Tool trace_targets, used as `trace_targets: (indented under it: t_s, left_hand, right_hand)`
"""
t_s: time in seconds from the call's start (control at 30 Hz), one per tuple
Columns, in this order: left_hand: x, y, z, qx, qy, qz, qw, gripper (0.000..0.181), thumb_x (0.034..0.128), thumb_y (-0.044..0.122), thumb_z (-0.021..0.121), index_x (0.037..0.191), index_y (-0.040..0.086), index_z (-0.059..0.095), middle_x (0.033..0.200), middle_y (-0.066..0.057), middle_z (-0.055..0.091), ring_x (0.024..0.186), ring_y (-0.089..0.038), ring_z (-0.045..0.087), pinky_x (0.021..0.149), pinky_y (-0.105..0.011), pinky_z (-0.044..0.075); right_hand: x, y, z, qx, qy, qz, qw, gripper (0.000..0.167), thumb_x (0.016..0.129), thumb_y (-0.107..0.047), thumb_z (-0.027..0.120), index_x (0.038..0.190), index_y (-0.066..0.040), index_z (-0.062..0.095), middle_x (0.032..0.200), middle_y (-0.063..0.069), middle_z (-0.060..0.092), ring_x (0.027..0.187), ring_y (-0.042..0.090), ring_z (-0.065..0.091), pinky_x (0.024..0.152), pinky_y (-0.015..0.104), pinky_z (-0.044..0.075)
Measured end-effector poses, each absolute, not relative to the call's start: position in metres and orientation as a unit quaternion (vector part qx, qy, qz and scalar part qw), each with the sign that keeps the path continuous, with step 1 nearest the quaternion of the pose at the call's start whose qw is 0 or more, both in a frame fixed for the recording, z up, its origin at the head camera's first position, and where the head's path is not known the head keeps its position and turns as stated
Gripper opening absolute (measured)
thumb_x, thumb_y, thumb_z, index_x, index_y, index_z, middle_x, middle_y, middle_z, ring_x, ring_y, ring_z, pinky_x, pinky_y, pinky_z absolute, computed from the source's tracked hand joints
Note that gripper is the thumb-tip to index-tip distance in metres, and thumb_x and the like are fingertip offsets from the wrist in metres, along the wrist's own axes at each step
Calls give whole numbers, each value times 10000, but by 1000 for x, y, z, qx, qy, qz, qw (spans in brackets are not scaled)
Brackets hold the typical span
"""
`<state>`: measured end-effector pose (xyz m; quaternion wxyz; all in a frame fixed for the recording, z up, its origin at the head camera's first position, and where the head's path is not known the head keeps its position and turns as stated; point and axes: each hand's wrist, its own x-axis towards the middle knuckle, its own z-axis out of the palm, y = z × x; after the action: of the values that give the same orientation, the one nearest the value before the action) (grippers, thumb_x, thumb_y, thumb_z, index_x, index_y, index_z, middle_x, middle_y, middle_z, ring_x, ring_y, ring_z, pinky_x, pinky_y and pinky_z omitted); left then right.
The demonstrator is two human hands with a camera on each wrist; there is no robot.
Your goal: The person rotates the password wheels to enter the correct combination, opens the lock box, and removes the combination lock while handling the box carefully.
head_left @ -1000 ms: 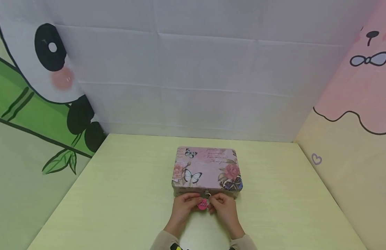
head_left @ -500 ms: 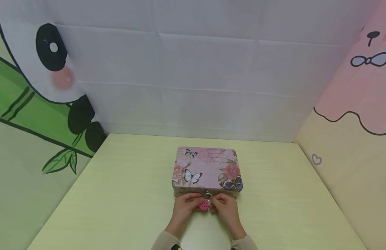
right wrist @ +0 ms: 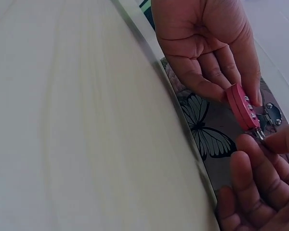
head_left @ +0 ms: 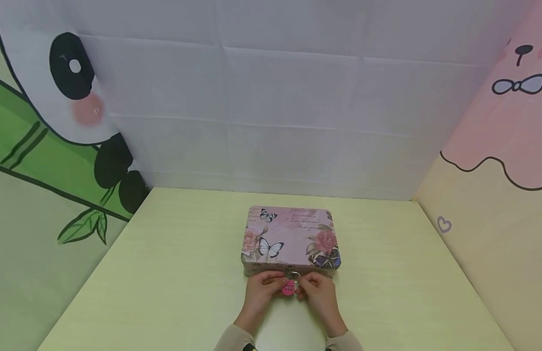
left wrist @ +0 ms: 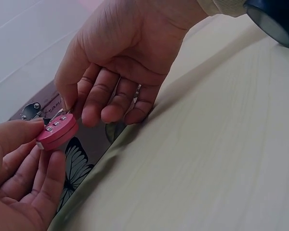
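A pink combination padlock (head_left: 288, 288) with metal number dials is at the front of a pink tin box (head_left: 293, 234) printed with butterflies and roses. My left hand (head_left: 260, 292) pinches the padlock body between thumb and fingers. At the other side, my right hand (head_left: 318, 295) pinches the metal shackle (right wrist: 258, 134) between thumb and forefinger. Close by is the box's metal clasp (right wrist: 273, 114), on its front face. Whether the shackle passes through the clasp, I cannot tell. The box lid is closed.
The box stands on a pale yellow table (head_left: 165, 273). Behind rises a creased white backdrop (head_left: 288, 97). Side panels carry a panda-and-bamboo drawing (head_left: 78, 112) at left and a pink animal drawing (head_left: 512, 117) at right.
Both hands and the padlock have shifted slightly to the right along the box front. Their holds look the same, and the box has not moved.
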<state>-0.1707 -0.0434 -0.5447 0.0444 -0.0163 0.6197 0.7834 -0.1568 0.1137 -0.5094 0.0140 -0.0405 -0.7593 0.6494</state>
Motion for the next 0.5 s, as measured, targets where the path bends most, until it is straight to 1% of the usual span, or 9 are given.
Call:
trace_targets:
  t_s: [0.07, 0.17, 0.23, 0.3, 0.5]
  left_hand:
    - [-171, -43, -545, -17, 621, 782, 46, 264, 848, -61, 710, 1038, -223, 625, 874, -194, 727, 716, -103, 674, 645, -250, 601]
    - [-170, -42, -545, -17, 624, 780, 50, 260, 845, -55, 715, 1036, -212, 635, 873, -184, 729, 719, -107, 677, 654, -255, 605]
    - [-169, -42, -545, -14, 625, 778, 52, 260, 844, -51, 718, 1034, -209, 638, 876, -189, 729, 725, -111, 680, 658, -262, 607]
    - [-168, -42, -545, -11, 627, 777, 55, 258, 848, -48, 718, 1035, -208, 639, 881, -196, 728, 727, -117, 681, 660, -274, 610]
    - [-167, -39, -546, -1, 632, 772, 64, 256, 849, -37, 728, 1033, -195, 648, 881, -203, 725, 729, -133, 686, 678, -305, 618]
  right_hand:
    - [-159, 115, -515, -43, -759, 649, 11, 151, 892, 36, 646, 779, 136, 636, 671, 237, 670, 550, 257, 652, 526, 265, 572]
    - [-163, 119, -529, -43, -757, 651, 10, 153, 893, 12, 661, 783, 116, 649, 665, 193, 678, 546, 193, 641, 530, 249, 571]
    - [-162, 120, -529, -42, -760, 649, 9, 153, 892, 6, 667, 786, 115, 650, 665, 185, 679, 550, 190, 643, 533, 254, 574]
    - [-164, 123, -535, -45, -759, 649, 8, 146, 885, -12, 681, 784, 91, 661, 654, 143, 682, 549, 158, 637, 536, 239, 571]
    - [-164, 128, -534, -41, -763, 646, -1, 127, 869, 1, 677, 790, 99, 666, 656, 145, 684, 563, 177, 653, 552, 252, 582]
